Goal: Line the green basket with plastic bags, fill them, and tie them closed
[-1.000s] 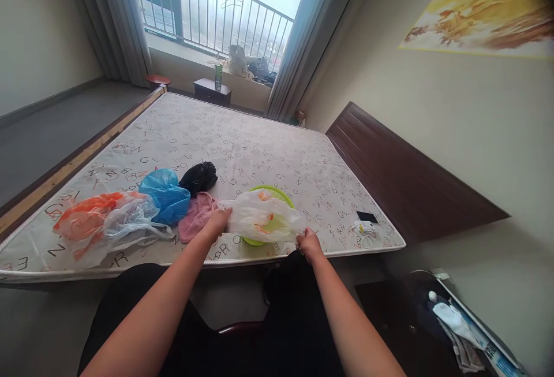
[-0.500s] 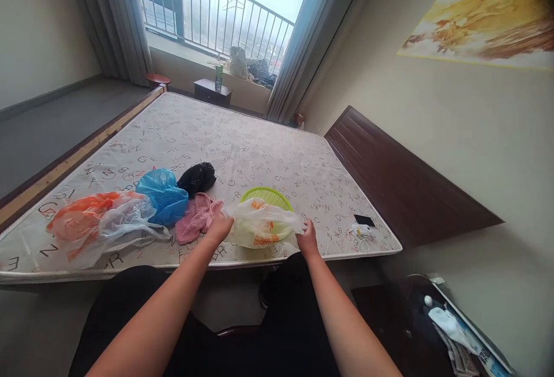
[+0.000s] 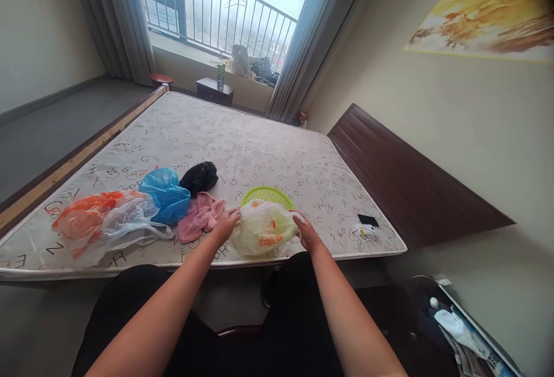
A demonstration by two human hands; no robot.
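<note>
Printed bag point(image 3: 265, 230) in the head view: gripped at one side by left hand point(image 3: 227, 225), at the other by right hand point(image 3: 307, 232), fingers of both nearly closed on its edges; held low, hiding much of green basket point(image 3: 265, 189), close to the near edge of the mattress point(image 3: 259, 134). Just beside left hand, pink cloth point(image 3: 201, 218); beyond that, black bag point(image 3: 199, 178) and blue bag point(image 3: 167, 195); farther left, orange bag point(image 3: 84, 215).

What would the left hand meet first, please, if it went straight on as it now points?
Probably the white bag, which the left hand grips by its edge; beyond it, the green basket seems next, though depth is unclear.
</note>
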